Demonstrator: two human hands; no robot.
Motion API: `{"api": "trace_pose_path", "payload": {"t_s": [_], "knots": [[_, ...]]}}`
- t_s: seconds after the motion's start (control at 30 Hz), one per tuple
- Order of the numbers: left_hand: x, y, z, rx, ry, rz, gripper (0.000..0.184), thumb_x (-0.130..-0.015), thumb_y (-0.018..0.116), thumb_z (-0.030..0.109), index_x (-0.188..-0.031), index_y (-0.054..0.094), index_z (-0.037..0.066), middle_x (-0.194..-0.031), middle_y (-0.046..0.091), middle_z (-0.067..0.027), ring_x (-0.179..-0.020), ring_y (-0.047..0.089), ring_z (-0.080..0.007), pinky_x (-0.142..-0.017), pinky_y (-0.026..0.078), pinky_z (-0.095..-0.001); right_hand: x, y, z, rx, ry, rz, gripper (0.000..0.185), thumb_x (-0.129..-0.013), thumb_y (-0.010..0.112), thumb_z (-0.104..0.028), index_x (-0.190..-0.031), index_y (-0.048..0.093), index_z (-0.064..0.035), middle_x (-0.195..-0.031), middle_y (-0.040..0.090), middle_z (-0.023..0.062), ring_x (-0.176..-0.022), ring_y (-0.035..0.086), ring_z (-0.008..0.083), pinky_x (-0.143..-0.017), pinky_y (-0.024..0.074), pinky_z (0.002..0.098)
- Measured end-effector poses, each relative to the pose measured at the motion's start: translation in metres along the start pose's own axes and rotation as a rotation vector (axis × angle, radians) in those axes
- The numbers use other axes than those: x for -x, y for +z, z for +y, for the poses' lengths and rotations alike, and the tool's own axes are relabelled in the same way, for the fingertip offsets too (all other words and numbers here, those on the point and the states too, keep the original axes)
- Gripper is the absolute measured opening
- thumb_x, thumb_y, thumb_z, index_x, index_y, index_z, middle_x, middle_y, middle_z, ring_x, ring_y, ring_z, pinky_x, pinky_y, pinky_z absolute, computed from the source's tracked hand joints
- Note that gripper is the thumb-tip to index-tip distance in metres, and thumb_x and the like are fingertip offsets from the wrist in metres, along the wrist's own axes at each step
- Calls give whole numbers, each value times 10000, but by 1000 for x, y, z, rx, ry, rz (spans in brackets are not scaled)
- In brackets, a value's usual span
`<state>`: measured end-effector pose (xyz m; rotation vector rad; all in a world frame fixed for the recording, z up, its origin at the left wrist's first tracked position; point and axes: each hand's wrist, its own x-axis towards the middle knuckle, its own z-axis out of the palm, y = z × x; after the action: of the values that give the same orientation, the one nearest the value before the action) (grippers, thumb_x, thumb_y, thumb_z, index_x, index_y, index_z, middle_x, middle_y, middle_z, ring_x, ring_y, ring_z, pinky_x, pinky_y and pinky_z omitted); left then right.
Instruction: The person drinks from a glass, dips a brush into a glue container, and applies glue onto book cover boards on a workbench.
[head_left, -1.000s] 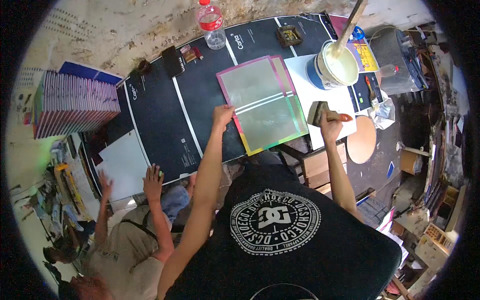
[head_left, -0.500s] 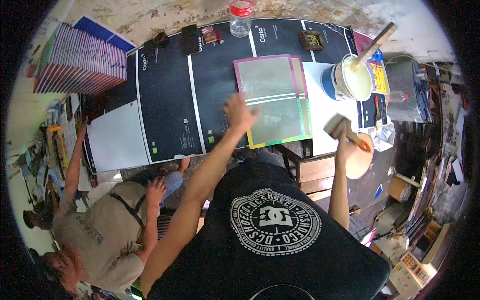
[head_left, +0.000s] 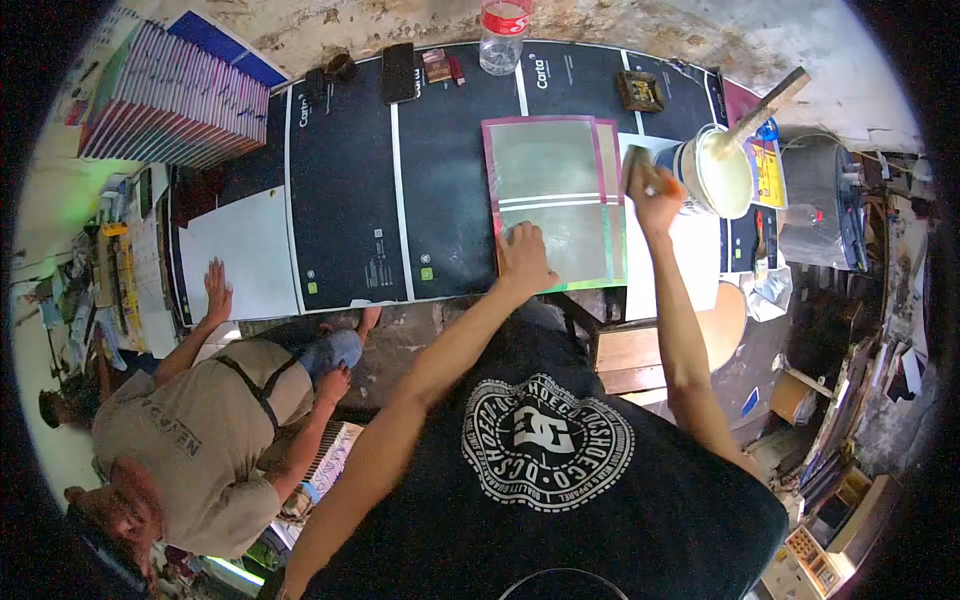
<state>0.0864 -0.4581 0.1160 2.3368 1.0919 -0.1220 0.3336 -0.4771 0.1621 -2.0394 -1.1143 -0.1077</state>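
Note:
My left hand (head_left: 526, 260) lies with spread fingers on the lower part of a grey-green sheet (head_left: 545, 165) edged in pink, yellow and green. Wrapped round a wide brush (head_left: 634, 172), my right hand (head_left: 657, 205) is just right of that sheet, over a white sheet (head_left: 690, 270). The brush is close to the left side of a white bucket (head_left: 722, 175) of pale liquid, from which a wooden stick (head_left: 765, 108) sticks out. A second bordered sheet (head_left: 609, 165) shows under the right edge of the first.
A tall stack of pink-edged boards (head_left: 180, 100) stands at the table's left. A co-worker (head_left: 200, 430) at lower left rests a hand on a white board (head_left: 240, 260). Along the back are a plastic bottle (head_left: 502, 40), a dark phone-like object (head_left: 398, 73) and a square tray (head_left: 640, 91).
My left hand has left the sheet's left edge, lifted, and come down on its lower part. The brush has moved up beside the bucket. The co-worker's arms have shifted.

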Motion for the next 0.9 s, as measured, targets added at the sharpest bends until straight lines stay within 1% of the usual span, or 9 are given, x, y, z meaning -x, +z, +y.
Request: {"api": "trace_pose_path", "payload": {"t_s": [0.07, 0.17, 0.23, 0.27, 0.43, 0.67, 0.73, 0.87, 0.9], "knots": [[-14, -12, -16, 148, -190, 157, 852, -628, 798, 389, -1285, 447, -25, -1275, 451, -166, -1223, 441, -332, -987, 352, -522, 20, -33, 34, -26, -45, 163, 314, -865, 725, -267, -925, 625, 24, -844, 662, 116, -795, 618, 183, -722, 489, 337], [-64, 4, -75, 518, -530, 597, 643, -705, 732, 366, -1172, 568, -44, -1177, 554, -207, -1110, 540, -365, -937, 432, -479, 63, -99, -2, -132, 340, 135, 336, -884, 715, -272, -888, 614, 48, -822, 626, 87, -793, 567, 135, -737, 463, 283], [-89, -20, -105, 934, -608, -5, 400, -731, 688, 298, -956, 681, -33, -974, 671, -219, -888, 651, -376, -821, 503, -426, 94, -120, -8, -116, 428, 173, 315, -888, 709, -255, -870, 596, 38, -815, 605, 74, -781, 534, 128, -729, 450, 289], [-107, 9, -121, 801, -519, 131, 292, -735, 663, 261, -793, 710, -22, -804, 699, -199, -755, 687, -326, -730, 515, -434, 110, -126, -6, -74, 472, 177, 304, -889, 708, -248, -868, 592, 32, -816, 600, 67, -780, 524, 125, -730, 444, 290], [-87, -11, -139, 783, -481, 95, 307, -729, 671, 253, -909, 742, 16, -865, 717, -163, -815, 693, -253, -704, 515, -394, 181, -143, 2, -251, 710, 350, 292, -865, 734, -232, -931, 628, 33, -898, 631, 79, -850, 563, 152, -791, 467, 305], [-16, -36, -299, 921, -450, 124, 257, -796, 635, 171, -951, 726, -11, -801, 698, -60, -714, 627, -137, -638, 478, -318, 250, -184, 30, -418, 825, 501, 173, -859, 722, -133, -943, 655, 2, -963, 627, 43, -872, 560, 125, -818, 464, 290], [7, -44, -328, 866, -469, 159, 274, -789, 644, 195, -958, 730, -2, -832, 713, -81, -738, 650, -158, -667, 493, -318, 261, -194, 53, -483, 789, 491, 235, -859, 724, -135, -1002, 631, 27, -1009, 636, 64, -913, 584, 141, -850, 474, 325], [35, -22, -414, 606, -569, 241, 330, -758, 674, 269, -976, 740, 30, -897, 732, -129, -796, 692, -228, -734, 521, -343, 240, -203, 48, -436, 769, 524, 276, -862, 732, -212, -979, 662, 28, -933, 651, 43, -848, 605, 124, -739, 500, 284], [47, -41, -407, 496, -676, 201, 359, -731, 691, 316, -970, 746, 53, -916, 724, -165, -844, 697, -290, -767, 528, -377, 232, -206, 46, -456, 778, 525, 290, -856, 737, -230, -979, 665, 22, -904, 648, 35, -794, 594, 113, -686, 482, 268]]}}
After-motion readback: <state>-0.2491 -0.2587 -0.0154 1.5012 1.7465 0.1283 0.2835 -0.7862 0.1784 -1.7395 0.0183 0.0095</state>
